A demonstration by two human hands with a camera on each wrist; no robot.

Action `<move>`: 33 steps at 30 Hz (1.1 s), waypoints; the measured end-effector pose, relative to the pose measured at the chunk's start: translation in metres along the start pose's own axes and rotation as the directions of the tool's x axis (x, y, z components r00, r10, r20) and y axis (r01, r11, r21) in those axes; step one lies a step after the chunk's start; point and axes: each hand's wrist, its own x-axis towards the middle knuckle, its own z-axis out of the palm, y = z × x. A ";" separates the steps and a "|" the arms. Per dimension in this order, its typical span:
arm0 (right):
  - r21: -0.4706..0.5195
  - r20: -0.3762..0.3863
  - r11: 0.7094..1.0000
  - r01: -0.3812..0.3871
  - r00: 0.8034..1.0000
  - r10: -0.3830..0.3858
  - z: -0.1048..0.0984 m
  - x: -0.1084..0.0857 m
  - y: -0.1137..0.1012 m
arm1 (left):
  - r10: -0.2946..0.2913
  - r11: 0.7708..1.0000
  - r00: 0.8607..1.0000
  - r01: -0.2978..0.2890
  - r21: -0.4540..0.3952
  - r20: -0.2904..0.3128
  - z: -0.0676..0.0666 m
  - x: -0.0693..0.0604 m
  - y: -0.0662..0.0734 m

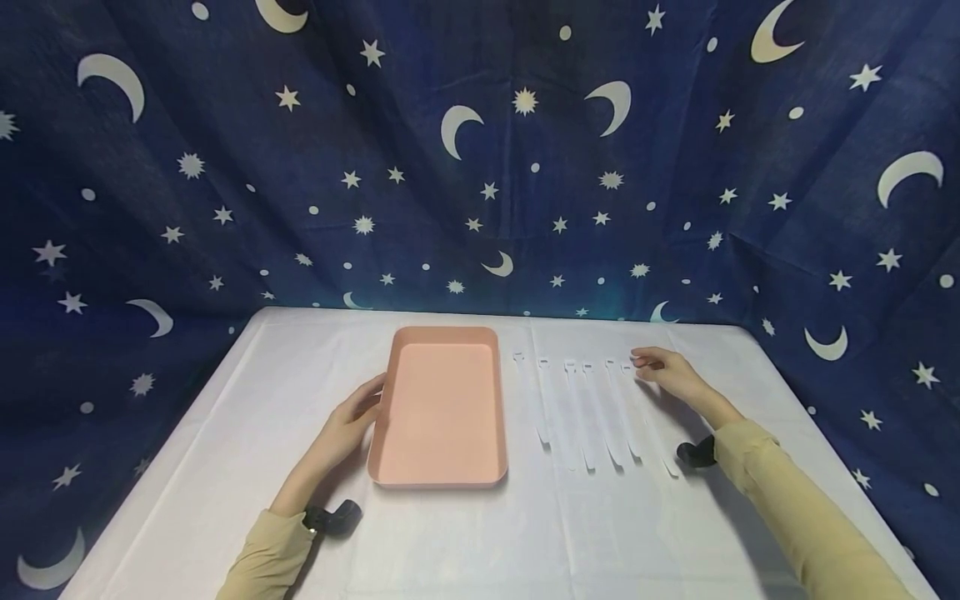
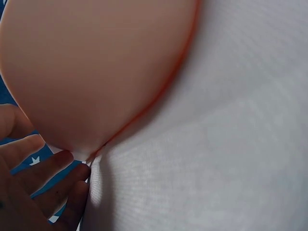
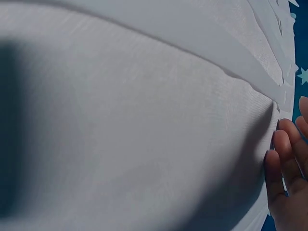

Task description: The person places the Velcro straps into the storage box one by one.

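Several white strips (image 1: 602, 417) fade into the white tablecloth (image 1: 450, 550), outlines faint.

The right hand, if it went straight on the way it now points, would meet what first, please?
Most likely the far end of the rightmost white strip: in the head view it lies right by the tips of the right hand. Depth is unclear, so it might pass just above.

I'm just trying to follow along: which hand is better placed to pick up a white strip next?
Probably the right hand: it is close to the far end of the rightmost white strip. The left hand is at the left side of the pink tray, which lies between it and that strip.
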 end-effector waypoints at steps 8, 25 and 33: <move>0.073 -0.014 0.996 -0.048 0.999 0.050 0.003 0.005 0.004 | 0.012 1.000 1.000 -0.012 -0.016 0.011 0.000 -0.001 0.000; 0.081 -0.006 0.984 -0.160 0.987 0.161 0.007 0.009 -0.001 | -0.021 1.000 1.000 0.021 -0.010 0.020 0.001 0.001 -0.003; 0.065 0.002 0.976 -0.207 0.978 0.207 0.009 0.009 -0.003 | -0.017 1.000 1.000 0.017 -0.006 0.019 0.000 0.000 -0.004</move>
